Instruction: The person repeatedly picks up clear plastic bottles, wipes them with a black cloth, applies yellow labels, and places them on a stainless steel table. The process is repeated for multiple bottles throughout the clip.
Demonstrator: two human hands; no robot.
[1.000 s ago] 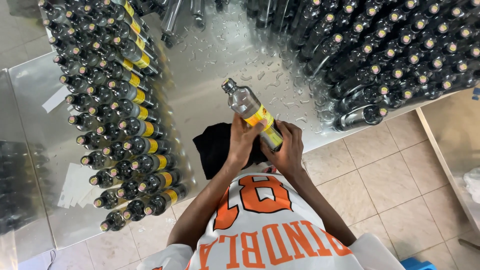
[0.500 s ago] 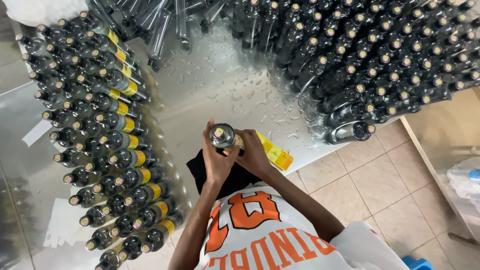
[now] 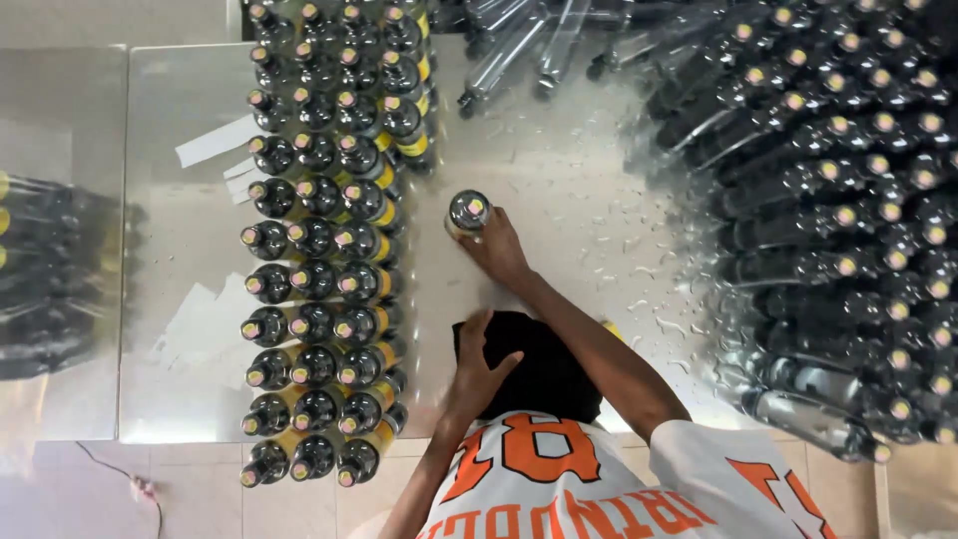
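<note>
My right hand [image 3: 496, 250] grips a dark glass bottle [image 3: 469, 213] that stands upright on the wet metal table [image 3: 559, 180], just right of the rows of yellow-labelled bottles [image 3: 329, 250]. Its capped top faces the camera; its label is barely visible from above. My left hand [image 3: 479, 361] rests with spread fingers on a black cloth [image 3: 549, 374] at the table's near edge, holding nothing.
A dense crowd of unlabelled dark bottles [image 3: 848, 200] fills the right side of the table. A few bottles lie on their sides at the back [image 3: 509, 50]. White paper strips [image 3: 215, 140] lie left of the labelled rows. Tiled floor [image 3: 150, 489] lies below.
Both hands held the bottle tilted over the cloth. Now my right hand has set it upright beside the labelled rows, and my left hand has dropped onto the black cloth.
</note>
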